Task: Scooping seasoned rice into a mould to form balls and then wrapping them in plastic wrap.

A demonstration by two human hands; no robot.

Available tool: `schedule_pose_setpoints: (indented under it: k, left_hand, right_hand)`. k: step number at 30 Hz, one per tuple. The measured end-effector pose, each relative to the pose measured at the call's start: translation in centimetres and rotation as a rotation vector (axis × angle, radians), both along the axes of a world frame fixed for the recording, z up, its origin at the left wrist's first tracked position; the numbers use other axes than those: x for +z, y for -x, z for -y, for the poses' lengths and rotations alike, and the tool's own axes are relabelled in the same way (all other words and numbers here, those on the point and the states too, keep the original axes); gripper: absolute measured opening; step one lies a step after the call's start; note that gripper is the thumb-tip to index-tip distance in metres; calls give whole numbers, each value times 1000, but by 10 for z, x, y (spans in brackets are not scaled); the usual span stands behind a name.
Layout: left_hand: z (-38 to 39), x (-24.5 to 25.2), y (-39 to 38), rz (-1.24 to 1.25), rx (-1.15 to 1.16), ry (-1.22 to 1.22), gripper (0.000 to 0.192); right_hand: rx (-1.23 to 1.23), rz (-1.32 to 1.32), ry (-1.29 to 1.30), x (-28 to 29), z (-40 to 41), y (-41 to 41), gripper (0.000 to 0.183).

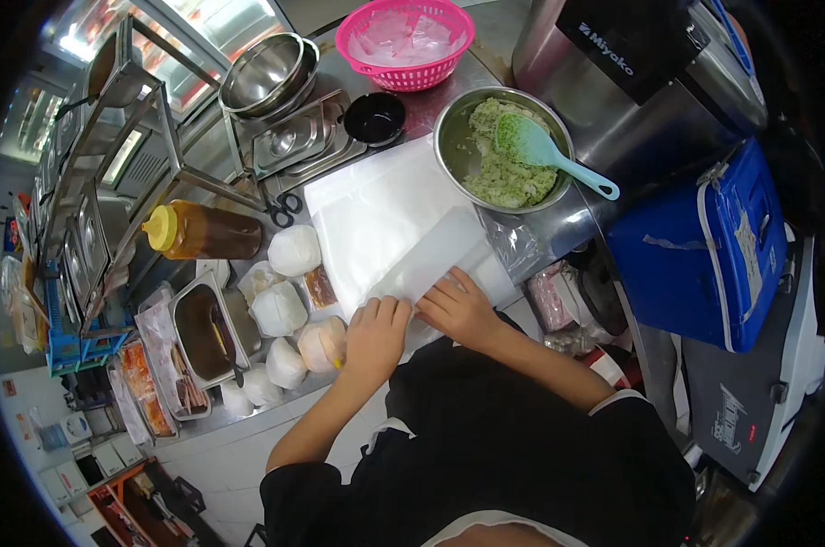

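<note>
A stack of white paper sheets (358, 212) lies flat on the steel worktop. Both hands are at its near edge, on a folded translucent strip of paper (429, 253) that runs diagonally over the stack. My left hand (383, 335) rests with curled fingers on the strip's lower end. Beside it, my right hand (460, 311) has its fingertips on the near edge of the strip. What lies under the fingers is hidden. Several white wrapped bundles (278, 310) sit left of the stack. A steel bowl (447, 154) of greenish rice-like food (515, 181) holds a light-blue paddle (522, 140).
At the left are a yellow-capped sauce bottle (214, 231), scissors (282, 210), a steel container of dark liquid (207, 331) and a metal rack (173, 130). A pink basket (406, 75) and a black bowl (374, 118) stand behind; a blue cooler box (693, 253) is right.
</note>
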State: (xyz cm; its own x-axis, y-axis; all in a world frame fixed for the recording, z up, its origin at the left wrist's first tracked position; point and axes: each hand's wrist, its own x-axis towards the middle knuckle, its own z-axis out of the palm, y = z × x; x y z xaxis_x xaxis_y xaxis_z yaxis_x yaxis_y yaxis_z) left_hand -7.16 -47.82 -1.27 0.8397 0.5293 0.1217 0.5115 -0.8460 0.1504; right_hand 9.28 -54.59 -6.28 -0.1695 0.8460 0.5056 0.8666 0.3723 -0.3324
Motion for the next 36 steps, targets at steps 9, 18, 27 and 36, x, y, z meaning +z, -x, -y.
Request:
schedule_pose_setpoints:
  k: [9, 18, 27, 36]
  left_hand:
    - [-7, 29, 18, 158, 58, 243, 41]
    - [-39, 20, 66, 59, -118, 279, 28]
    - [16, 42, 12, 308, 199, 286, 36]
    - [39, -31, 16, 371, 402, 273, 32]
  right_hand:
    - [234, -12, 268, 35, -14, -11, 66]
    - [259, -23, 225, 25, -12, -19, 64]
    - [404, -96, 228, 23, -22, -44, 65]
    - [514, -292, 323, -3, -45, -87, 19]
